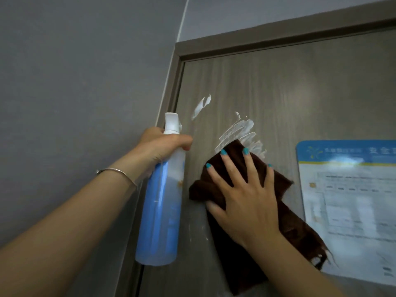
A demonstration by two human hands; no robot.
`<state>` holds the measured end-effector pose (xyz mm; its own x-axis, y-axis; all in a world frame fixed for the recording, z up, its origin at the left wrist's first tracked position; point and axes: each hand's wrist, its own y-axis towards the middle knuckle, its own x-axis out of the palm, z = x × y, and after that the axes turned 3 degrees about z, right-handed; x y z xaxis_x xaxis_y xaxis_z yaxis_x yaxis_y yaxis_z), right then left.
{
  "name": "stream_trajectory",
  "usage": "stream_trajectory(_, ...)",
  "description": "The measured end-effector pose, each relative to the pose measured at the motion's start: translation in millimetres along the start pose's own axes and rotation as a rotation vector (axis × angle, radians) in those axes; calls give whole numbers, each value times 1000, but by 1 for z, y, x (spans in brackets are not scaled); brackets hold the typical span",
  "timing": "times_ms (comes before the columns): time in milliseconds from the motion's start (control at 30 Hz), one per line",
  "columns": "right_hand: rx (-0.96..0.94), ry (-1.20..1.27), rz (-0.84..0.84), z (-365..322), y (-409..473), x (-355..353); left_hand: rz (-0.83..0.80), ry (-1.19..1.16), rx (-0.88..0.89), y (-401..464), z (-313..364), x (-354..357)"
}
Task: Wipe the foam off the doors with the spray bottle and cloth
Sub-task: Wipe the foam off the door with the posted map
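A grey-brown wooden door (278, 86) fills the right of the view. White foam (237, 133) is smeared across it at mid-height, and a smaller foam streak (201, 106) sits up and to the left. My right hand (242, 196) presses a dark brown cloth (300, 228) flat against the door, fingers spread, just below the larger smear. My left hand (162, 144) grips the neck of a blue spray bottle (159, 211) with a white nozzle, held upright beside the door's left edge.
The door frame (177, 78) runs along the left and top of the door, with grey wall (75, 82) to its left. A blue-and-white printed notice (351, 200) is stuck on the door right of the cloth.
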<state>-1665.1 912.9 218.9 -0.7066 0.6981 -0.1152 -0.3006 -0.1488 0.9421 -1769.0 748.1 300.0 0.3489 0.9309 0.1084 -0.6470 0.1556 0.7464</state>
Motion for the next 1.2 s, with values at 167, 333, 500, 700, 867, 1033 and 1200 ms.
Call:
stream_trajectory(167,-85,10,-92,3,53,-5,45,-15,23,4,-16,5)
stream_trajectory(333,-123,-13,-110,0,114,-9,28,-63,35,13,-26,5)
stream_trajectory(500,-77,-34,-75,-3,191,-6,7,-80,64,16,-28,2)
stream_trajectory(700,49,-53,-38,-1,238,-9,-10,-102,66,23,-35,0)
stream_trajectory(867,-105,-48,-24,-9,184,-2,-19,-122,83,24,-36,0)
stream_trajectory(1033,-204,-62,-49,-5,147,-6,-32,-134,88,23,-36,-1)
stream_trajectory(1200,-42,-69,-59,16,213,-14,-45,-111,79,23,-36,-2)
